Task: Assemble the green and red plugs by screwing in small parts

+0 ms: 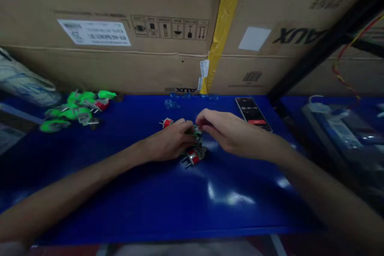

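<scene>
My left hand is closed, palm down, low over the middle of the blue table. My right hand faces it with thumb and index finger pinched together. Between the fingertips shows a small clear-and-green piece, partly hidden by the fingers. A red two-pin plug sticks out behind my left knuckles, pins to the left. Just below my left fingers lies another red plug with two metal pins and a silvery end. What exactly each hand grips is too blurred and covered to tell.
Several bright green pieces, with a red plug among them, lie in a pile at the left. Scraps of clear plastic lie near the cardboard boxes at the back. A phone running a timer lies beyond my right wrist.
</scene>
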Available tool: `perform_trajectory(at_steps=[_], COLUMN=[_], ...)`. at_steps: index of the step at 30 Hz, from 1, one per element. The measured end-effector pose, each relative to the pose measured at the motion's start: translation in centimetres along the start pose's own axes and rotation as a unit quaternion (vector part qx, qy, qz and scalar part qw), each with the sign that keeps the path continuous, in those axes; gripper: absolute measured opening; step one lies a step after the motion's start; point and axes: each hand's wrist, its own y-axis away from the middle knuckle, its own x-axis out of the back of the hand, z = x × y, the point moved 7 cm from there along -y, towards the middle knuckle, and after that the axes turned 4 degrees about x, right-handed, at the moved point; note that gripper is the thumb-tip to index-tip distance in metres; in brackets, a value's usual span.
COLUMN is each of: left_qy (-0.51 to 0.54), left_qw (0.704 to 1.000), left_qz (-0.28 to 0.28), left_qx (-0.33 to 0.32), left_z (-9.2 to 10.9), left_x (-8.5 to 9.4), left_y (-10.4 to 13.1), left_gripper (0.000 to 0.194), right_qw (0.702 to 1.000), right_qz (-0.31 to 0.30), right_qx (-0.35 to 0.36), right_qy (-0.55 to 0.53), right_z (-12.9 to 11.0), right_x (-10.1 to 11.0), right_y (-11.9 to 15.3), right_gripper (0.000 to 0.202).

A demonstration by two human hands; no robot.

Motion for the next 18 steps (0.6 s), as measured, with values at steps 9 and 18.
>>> perform_trajectory(at_steps=[9,18], left_qy=[-0.005,0.012], left_qw=[1.0,1.0], left_qz=[0.009,0.016], left_qx=[0.001,0.0], left_z=[-0.1,-0.1], left_x=[-0.1,0.1], left_y=[0.2,0.1], left_gripper=[0.028,0.027], right_qw=[0.996,0.998], right_qz=[0.068,0.016], right_qx=[-0.063,0.016], right_qy=[-0.01,-0.066], right_z=[1.3,0.3], right_x=[0.6,0.3], right_y=[-0.2,-0.3], right_gripper=[0.009,0.013])
